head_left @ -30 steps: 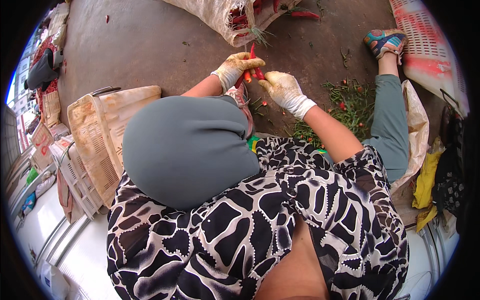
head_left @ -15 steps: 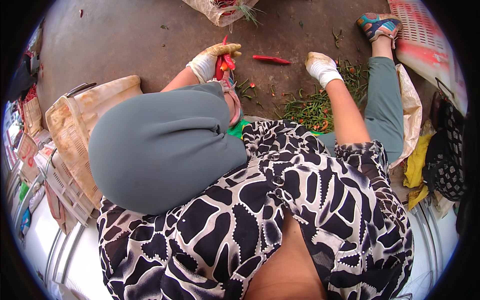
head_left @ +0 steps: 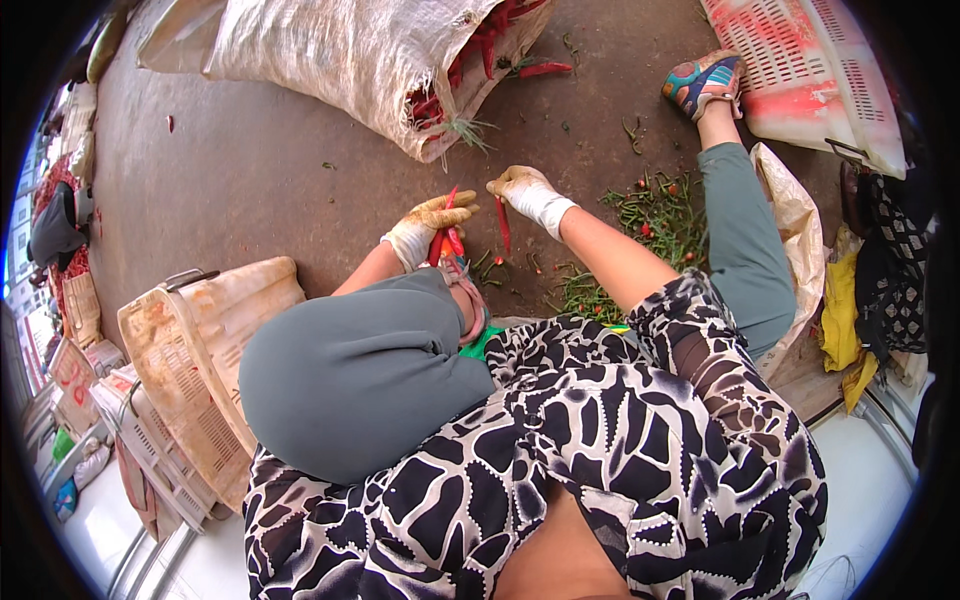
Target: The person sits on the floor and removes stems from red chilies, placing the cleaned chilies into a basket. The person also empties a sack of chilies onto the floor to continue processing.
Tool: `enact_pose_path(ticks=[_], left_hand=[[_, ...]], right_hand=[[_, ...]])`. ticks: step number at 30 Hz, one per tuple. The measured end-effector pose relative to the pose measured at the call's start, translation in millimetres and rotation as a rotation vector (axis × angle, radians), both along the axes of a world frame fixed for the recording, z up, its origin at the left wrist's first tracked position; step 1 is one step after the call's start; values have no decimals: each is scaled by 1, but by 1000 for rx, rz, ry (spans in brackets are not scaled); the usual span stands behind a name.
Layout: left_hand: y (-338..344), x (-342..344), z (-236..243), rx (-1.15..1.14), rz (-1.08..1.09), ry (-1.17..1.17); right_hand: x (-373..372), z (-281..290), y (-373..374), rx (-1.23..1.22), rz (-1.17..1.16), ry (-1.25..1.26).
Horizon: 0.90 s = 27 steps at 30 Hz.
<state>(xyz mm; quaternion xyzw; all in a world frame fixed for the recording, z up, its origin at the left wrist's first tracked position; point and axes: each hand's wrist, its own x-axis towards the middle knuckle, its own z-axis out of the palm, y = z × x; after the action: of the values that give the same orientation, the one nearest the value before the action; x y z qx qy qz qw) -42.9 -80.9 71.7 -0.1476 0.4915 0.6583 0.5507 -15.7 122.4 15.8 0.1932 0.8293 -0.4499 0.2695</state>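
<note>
My left hand [head_left: 420, 230], in a stained white glove, grips several long red chili peppers [head_left: 449, 236] beside my bent left knee. Just to its right, my gloved right hand [head_left: 520, 192] pinches one red chili [head_left: 502, 228], which hangs downward from the fingertips. The hands are apart. Beyond them lies a pale woven sack [head_left: 300, 60] with red chilies at its open mouth. Green stems with small red bits [head_left: 660, 215] are scattered on the brown floor [head_left: 240, 170] right of my hands, inside my outstretched right leg [head_left: 745, 260].
A red-marked white plastic basket [head_left: 820, 75] stands upper right. Stained stacked crates [head_left: 190, 350] are at my left. A pale sack [head_left: 800, 230], yellow cloth [head_left: 840, 310] and dark patterned cloth [head_left: 890, 270] lie at right. Another person [head_left: 55, 225] bends among red piles at far left.
My hands were together on chilies, then the right swung away rightward, a chili between them. Now it is back near the left, pinching a chili. The view has shifted, showing more sack.
</note>
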Motion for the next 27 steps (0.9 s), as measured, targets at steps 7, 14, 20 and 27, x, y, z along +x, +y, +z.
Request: enact_pose_path(ticks=[7,14,20,27], left_hand=[[16,-8,-3,-42,-202,-33],[-7,2,-7,59,84,-262],[8,-18,-14,181,106,-45],[32,-14,4,98,-38,-48]], right_hand=[[-59,26,19,105,48,332],[-166,-11,89,756,611,489],[-94,9,78,115,-31,256],[-12,41,-3,-513,-411,396]])
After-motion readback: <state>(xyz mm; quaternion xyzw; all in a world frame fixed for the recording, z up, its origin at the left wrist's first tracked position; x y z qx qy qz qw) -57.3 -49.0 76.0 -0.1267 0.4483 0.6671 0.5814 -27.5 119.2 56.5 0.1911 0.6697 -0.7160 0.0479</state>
